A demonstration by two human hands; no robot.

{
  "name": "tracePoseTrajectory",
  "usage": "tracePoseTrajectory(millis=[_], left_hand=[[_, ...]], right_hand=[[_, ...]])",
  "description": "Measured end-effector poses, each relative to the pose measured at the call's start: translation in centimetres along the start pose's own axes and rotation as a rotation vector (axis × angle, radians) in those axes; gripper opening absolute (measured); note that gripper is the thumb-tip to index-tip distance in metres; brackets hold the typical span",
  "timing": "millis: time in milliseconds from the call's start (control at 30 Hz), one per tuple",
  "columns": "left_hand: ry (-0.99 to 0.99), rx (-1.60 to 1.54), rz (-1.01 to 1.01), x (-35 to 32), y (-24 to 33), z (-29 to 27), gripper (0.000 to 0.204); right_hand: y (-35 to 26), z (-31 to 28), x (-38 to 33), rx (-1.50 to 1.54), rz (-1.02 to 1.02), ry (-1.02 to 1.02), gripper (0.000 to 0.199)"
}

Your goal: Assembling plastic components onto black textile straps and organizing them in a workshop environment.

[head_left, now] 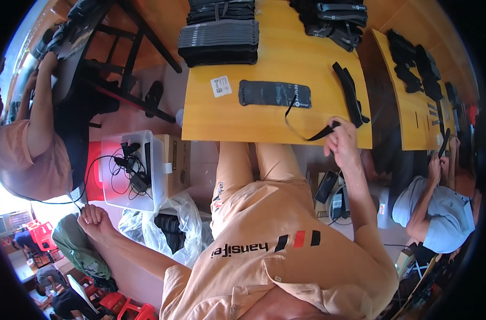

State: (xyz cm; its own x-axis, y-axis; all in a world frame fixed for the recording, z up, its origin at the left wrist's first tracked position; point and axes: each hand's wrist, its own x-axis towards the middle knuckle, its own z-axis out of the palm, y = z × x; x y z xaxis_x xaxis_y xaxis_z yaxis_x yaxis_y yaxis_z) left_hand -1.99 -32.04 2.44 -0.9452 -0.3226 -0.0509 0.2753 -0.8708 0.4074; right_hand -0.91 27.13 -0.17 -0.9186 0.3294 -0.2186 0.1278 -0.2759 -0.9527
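Head view, landmark: the wooden table (pixel 277 80)

Item: black strap (pixel 318 134), thin and looped, at the table's near edge, one end trailing up toward a flat black padded panel (pixel 275 94) lying mid-table. Judged light, limp, fabric-soft, not fragile; it will sag wherever unsupported, so best taken at the wider end, close to the pinch.

Right hand (pixel 341 143): at the table's near right edge, fingers pressed together on the strap's wide end.

Left hand (pixel 96 220): well away from the table, low and to its left, loosely curled, holding nothing visible.

Also: a second black strap (pixel 350 95) lies right of the panel; stacked black panels (pixel 219 33) at the far edge; a clear plastic bin (pixel 126 169) of cables left of the table
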Motion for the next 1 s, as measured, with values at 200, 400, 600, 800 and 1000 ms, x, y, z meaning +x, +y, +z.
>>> tracePoseTrajectory(millis=[200, 400, 600, 800, 1000], left_hand=[[-0.037, 0.149, -0.023, -0.9, -4.4, 2.5, 0.03], [-0.008, 0.139, -0.054, -1.6, -7.0, 3.4, 0.031], [-0.052, 0.119, -0.042, -2.3, -7.6, 3.0, 0.03], [-0.033, 0.166, -0.025, -3.2, -8.1, 3.4, 0.028], [-0.16, 0.174, -0.105, -3.6, -9.9, 4.4, 0.025]], right_hand=[[-1.1, 5.5, -0.4, -0.198, -0.058, -0.432, 0.017], [-1.5, 12.8, 1.5, -0.628, -0.75, -0.519, 0.003], [1.3, 17.6, 5.4, -0.828, -1.35, -0.362, 0.007], [10.1, 16.6, 8.3, -1.266, -1.509, -0.563, 0.013], [9.7, 15.3, 6.4, -1.259, -1.229, -0.564, 0.02]])
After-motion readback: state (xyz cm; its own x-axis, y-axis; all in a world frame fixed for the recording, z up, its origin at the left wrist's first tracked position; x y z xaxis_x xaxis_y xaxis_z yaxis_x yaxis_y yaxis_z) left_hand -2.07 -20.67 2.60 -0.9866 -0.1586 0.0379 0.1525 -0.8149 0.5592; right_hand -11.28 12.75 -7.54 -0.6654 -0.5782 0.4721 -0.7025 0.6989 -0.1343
